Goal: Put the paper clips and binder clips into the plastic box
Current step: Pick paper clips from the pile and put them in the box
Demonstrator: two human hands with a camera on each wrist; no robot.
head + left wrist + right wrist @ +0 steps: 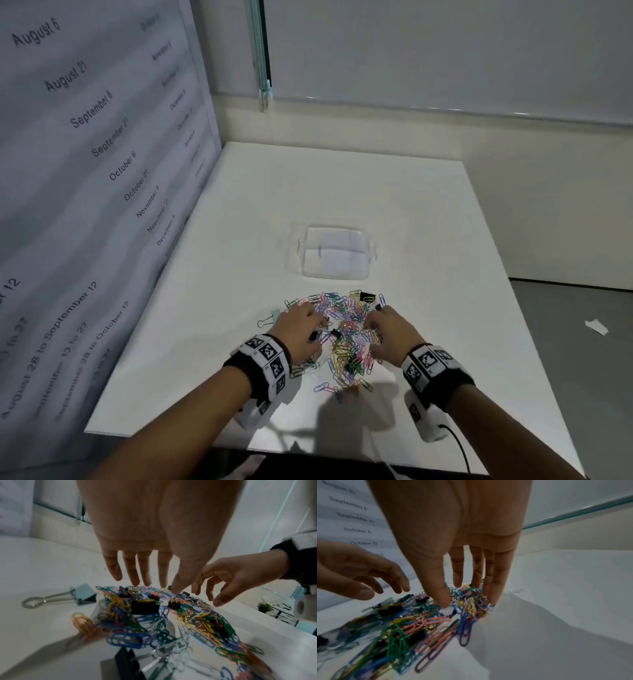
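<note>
A heap of coloured paper clips (346, 337) mixed with black binder clips (144, 607) lies on the white table, just in front of the clear plastic box (337, 251), which holds no clips. My left hand (301, 329) is over the heap's left side, fingers straight, tips touching the top clips (154, 586). On the heap's right side my right hand (387, 332) reaches down with its fingers and thumb spread, their tips dug into the clips (469, 599). A teal binder clip (82, 595) lies apart, left of the heap. Neither hand holds anything.
The white table (411, 205) meets a wall sheet printed with dates (85, 154) on its left. The table's right edge drops to a grey floor with a white scrap (596, 326). A window blind hangs behind the table.
</note>
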